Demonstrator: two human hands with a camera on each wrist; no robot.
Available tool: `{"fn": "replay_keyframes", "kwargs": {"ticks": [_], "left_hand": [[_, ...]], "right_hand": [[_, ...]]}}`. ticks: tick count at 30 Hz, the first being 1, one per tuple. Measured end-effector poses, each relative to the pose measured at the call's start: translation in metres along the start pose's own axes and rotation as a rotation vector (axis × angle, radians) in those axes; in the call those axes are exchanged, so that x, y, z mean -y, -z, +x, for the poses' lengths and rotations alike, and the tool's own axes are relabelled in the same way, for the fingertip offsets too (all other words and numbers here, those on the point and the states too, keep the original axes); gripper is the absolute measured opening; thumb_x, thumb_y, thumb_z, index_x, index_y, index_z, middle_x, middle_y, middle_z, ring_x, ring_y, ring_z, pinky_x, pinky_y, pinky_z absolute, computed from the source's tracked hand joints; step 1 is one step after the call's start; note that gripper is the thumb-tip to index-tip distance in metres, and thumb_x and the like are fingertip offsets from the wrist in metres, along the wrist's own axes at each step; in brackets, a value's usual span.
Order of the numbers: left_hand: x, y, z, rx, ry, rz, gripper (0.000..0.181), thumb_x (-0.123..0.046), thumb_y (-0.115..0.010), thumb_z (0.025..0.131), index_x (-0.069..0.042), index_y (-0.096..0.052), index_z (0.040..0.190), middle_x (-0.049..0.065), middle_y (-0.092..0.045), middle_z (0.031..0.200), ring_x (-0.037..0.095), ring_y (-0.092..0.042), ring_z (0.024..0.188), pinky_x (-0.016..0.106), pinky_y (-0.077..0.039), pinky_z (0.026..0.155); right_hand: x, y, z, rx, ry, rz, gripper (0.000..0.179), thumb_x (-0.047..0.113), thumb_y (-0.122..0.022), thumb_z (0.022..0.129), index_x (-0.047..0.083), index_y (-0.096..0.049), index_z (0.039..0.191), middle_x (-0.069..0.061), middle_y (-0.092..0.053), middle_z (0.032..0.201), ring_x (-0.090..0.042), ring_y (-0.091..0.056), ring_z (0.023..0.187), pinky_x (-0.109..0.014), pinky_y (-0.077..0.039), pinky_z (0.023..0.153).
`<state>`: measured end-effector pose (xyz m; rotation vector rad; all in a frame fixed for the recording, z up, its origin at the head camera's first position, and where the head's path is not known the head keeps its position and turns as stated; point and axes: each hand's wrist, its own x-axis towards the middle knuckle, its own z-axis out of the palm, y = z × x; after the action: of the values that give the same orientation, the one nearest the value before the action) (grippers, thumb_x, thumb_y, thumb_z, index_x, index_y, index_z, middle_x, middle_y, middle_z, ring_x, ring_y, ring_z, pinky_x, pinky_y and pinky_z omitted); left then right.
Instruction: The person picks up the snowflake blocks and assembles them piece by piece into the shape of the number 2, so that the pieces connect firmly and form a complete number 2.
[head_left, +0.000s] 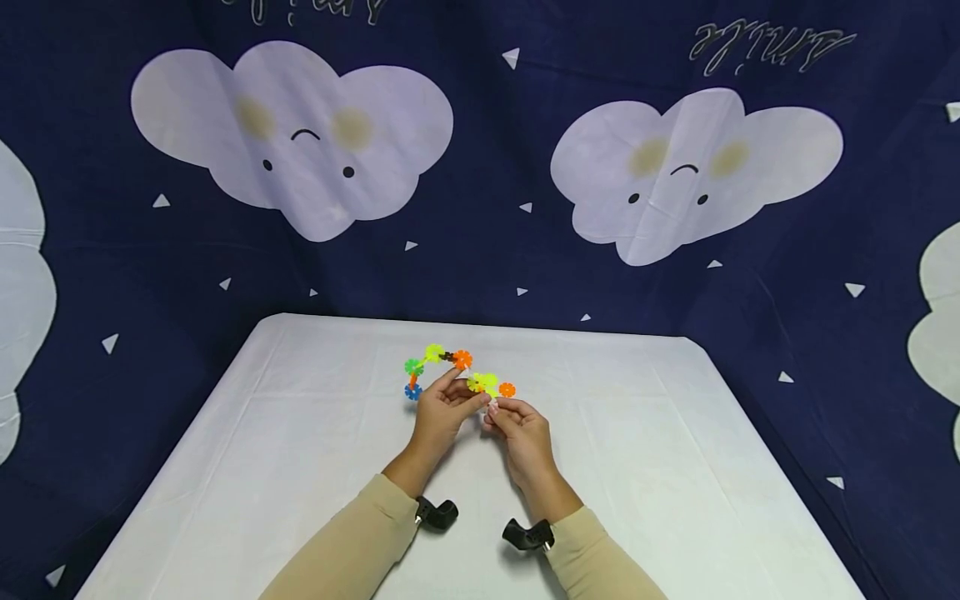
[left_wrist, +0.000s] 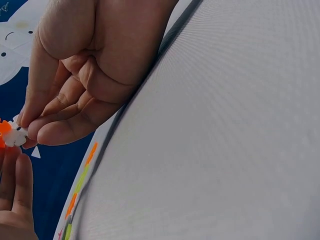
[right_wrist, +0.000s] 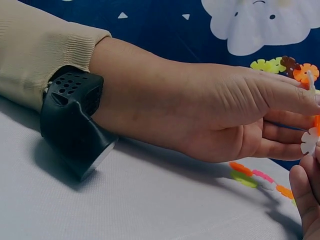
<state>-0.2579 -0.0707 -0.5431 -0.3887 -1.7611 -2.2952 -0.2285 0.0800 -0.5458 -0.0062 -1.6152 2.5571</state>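
Observation:
My left hand point(head_left: 440, 415) holds a chain of notched plastic snowflake discs between thumb and fingers. Blue, green, yellow, brown and orange discs point(head_left: 462, 359) arc out past its fingertips. Close to it, my right hand point(head_left: 528, 437) pinches a white snowflake disc point(left_wrist: 17, 136) by its edge. An orange disc point(left_wrist: 4, 131) touches that white disc in the left wrist view. Yellow-green discs point(head_left: 483, 383) and another orange disc point(head_left: 507, 389) show just beyond the fingertips. Fingers hide exactly how the white disc joins the chain.
A white cloth covers the table point(head_left: 300, 500). More coloured discs point(right_wrist: 242, 175) show low behind the left hand in the right wrist view. A black wrist camera point(head_left: 437, 515) sits on the left cuff, another point(head_left: 528, 535) on the right. Dark blue cloud-print fabric point(head_left: 480, 167) hangs behind.

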Motion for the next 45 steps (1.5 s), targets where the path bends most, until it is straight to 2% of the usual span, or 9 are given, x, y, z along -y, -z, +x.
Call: {"fn": "replay_keyframes", "kwargs": {"ticks": [6, 10, 15, 19, 25, 29, 33, 38, 45], "left_hand": [[0.0, 0.0, 0.001, 0.017, 0.009, -0.019, 0.076, 0.012, -0.083, 0.085, 0.012, -0.045, 0.151, 0.023, -0.07, 0.109, 0.025, -0.072, 0.098, 0.031, -0.059, 0.088], [0.001, 0.0, 0.002, 0.015, 0.014, -0.017, 0.075, 0.012, -0.082, 0.086, 0.012, -0.045, 0.151, 0.023, -0.07, 0.11, 0.022, -0.072, 0.096, 0.03, -0.059, 0.087], [0.002, -0.001, 0.003, -0.015, 0.012, -0.026, 0.069, 0.013, -0.082, 0.086, 0.013, -0.049, 0.146, 0.025, -0.068, 0.11, 0.021, -0.071, 0.095, 0.03, -0.059, 0.086], [0.002, -0.001, 0.006, -0.085, 0.005, -0.041, 0.068, 0.014, -0.083, 0.084, 0.013, -0.051, 0.144, 0.024, -0.067, 0.109, 0.021, -0.07, 0.093, 0.029, -0.059, 0.085], [0.0, 0.001, 0.009, -0.225, -0.01, -0.019, 0.074, 0.011, -0.083, 0.086, 0.012, -0.045, 0.149, 0.023, -0.063, 0.112, 0.022, -0.066, 0.096, 0.025, -0.058, 0.084], [0.0, 0.004, 0.009, -0.263, 0.0, -0.038, 0.075, 0.01, -0.082, 0.087, 0.012, -0.043, 0.151, 0.022, -0.061, 0.114, 0.022, -0.065, 0.098, 0.025, -0.057, 0.087], [0.001, 0.005, 0.01, -0.287, 0.009, -0.035, 0.074, 0.006, -0.082, 0.089, 0.01, -0.044, 0.151, 0.02, -0.062, 0.112, 0.022, -0.066, 0.099, 0.026, -0.057, 0.088], [-0.001, 0.004, 0.011, -0.341, 0.006, -0.025, 0.075, -0.001, -0.083, 0.091, 0.007, -0.042, 0.154, 0.02, -0.066, 0.114, 0.023, -0.068, 0.1, 0.025, -0.058, 0.082], [-0.005, 0.004, 0.01, -0.373, 0.006, -0.06, 0.075, 0.0, -0.082, 0.092, 0.006, -0.042, 0.154, 0.021, -0.066, 0.115, 0.023, -0.067, 0.1, 0.024, -0.058, 0.084]], "right_hand": [[-0.001, 0.001, 0.0, 0.011, 0.007, -0.002, 0.011, -0.011, -0.068, 0.098, -0.012, -0.068, 0.108, -0.015, -0.075, 0.089, -0.019, -0.073, 0.078, -0.034, -0.062, 0.075], [-0.001, 0.001, 0.0, 0.016, 0.0, -0.033, 0.012, -0.009, -0.069, 0.098, -0.012, -0.068, 0.11, -0.02, -0.074, 0.091, -0.021, -0.073, 0.079, -0.036, -0.062, 0.075], [0.001, 0.002, 0.001, 0.045, 0.027, -0.256, 0.021, -0.008, -0.071, 0.098, -0.014, -0.067, 0.117, -0.025, -0.072, 0.1, -0.029, -0.074, 0.084, -0.036, -0.063, 0.073], [-0.001, 0.003, 0.002, 0.094, 0.084, -0.458, 0.025, -0.01, -0.071, 0.094, -0.013, -0.067, 0.119, -0.025, -0.072, 0.105, -0.033, -0.074, 0.091, -0.032, -0.062, 0.074], [-0.003, 0.004, 0.001, 0.166, 0.214, -0.748, 0.024, -0.004, -0.079, 0.09, -0.007, -0.074, 0.113, -0.012, -0.075, 0.1, -0.022, -0.073, 0.087, -0.023, -0.058, 0.073], [-0.005, 0.003, 0.001, 0.293, 0.34, -0.933, 0.028, 0.001, -0.084, 0.088, -0.003, -0.074, 0.114, -0.008, -0.073, 0.102, -0.02, -0.068, 0.087, -0.029, -0.057, 0.075], [-0.01, 0.001, 0.002, 0.413, 0.464, -1.115, 0.032, 0.009, -0.084, 0.089, 0.002, -0.073, 0.118, -0.007, -0.068, 0.111, -0.024, -0.061, 0.099, -0.039, -0.052, 0.086], [-0.015, -0.005, 0.006, 0.444, 0.491, -1.207, 0.033, 0.015, -0.081, 0.093, 0.003, -0.071, 0.122, -0.007, -0.06, 0.113, -0.028, -0.053, 0.104, -0.043, -0.047, 0.09], [-0.02, -0.018, 0.01, 0.355, 0.536, -1.248, 0.031, 0.018, -0.084, 0.09, 0.0, -0.073, 0.113, -0.009, -0.058, 0.104, -0.03, -0.052, 0.096, -0.044, -0.045, 0.087]]}}
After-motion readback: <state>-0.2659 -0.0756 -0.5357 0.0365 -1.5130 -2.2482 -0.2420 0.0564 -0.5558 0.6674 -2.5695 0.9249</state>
